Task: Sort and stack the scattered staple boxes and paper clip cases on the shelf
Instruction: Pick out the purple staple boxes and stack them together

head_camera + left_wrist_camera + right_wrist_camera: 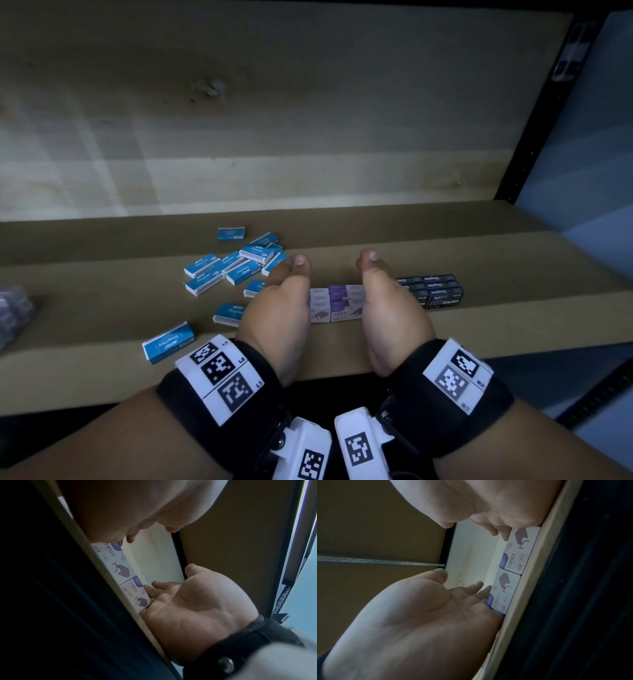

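Both hands flat and straight-fingered: left hand (pixel 286 301) and right hand (pixel 387 305) press opposite ends of the purple boxes (pixel 337 303), whose row runs left-right between them

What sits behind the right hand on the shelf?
Black staple boxes, stacked in a tidy block, sit just past the right hand. The hand covers the block's left end, so its full width and box count cannot be seen.
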